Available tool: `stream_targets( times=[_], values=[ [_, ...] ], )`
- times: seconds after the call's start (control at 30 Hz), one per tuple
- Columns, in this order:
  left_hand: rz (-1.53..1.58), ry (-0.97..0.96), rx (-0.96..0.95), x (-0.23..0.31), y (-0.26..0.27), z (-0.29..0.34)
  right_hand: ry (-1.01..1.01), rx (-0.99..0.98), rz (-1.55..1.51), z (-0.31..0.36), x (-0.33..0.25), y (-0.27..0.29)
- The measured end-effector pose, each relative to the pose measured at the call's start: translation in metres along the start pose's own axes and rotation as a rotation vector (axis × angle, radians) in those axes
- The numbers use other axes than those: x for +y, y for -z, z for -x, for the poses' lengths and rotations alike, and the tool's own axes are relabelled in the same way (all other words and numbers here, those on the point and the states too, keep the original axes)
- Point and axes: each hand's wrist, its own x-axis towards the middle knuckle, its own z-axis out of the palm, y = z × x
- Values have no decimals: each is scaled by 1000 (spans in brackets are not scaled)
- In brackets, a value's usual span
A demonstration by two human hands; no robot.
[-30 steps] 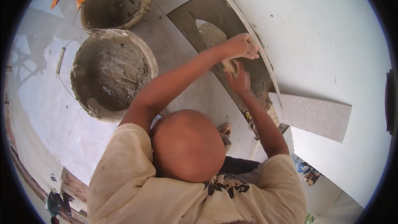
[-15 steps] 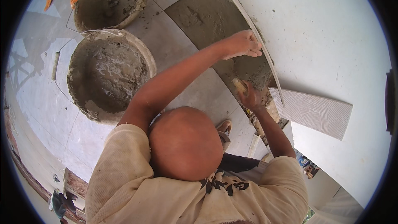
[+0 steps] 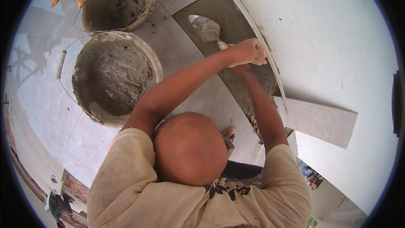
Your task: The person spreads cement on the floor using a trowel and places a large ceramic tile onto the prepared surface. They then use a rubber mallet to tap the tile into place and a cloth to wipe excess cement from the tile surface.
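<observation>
- The left hand (image 3: 247, 52), right of centre in the upper frame, has its fingers clenched around the handle of a trowel (image 3: 206, 29).
- The trowel blade points up-left from that hand, loaded with grey mortar, and sits on or just above the wet mortar bed (image 3: 236, 29) spread along the foot of the white wall (image 3: 329, 38).
- The right hand (image 3: 241, 71) lies just below the left hand and mostly under it; I cannot tell whether its fingers grip anything.
- The trowel looks stiff and metal, nose-heavy with its load; the handle is the place to hold it, since the blade is likely slick with paste.
- The mortar looks soft, heavy and sticky, apt to slide off a tilted blade.
- Two mortar-crusted tubs stand on the floor at left: a near tub (image 3: 114, 78) and a far tub (image 3: 120, 0).
- A pale ribbed tile (image 3: 320, 120) leans against the wall at right.
</observation>
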Motion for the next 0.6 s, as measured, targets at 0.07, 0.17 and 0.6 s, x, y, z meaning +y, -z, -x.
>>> stream_targets(
  times=[0.07, 0.17, 0.6],
  values=[
    [-8, -3, 13, 0, 2, 0, -49, -2, -61, -12, 0, 0],
    [-88, 63, 15, 5, 2, 1, -86, 42, -145, -28, 9, 6],
    [-103, 74, 53, -1, 4, -5, -164, 136, -273, -53, 22, 13]
  ],
)
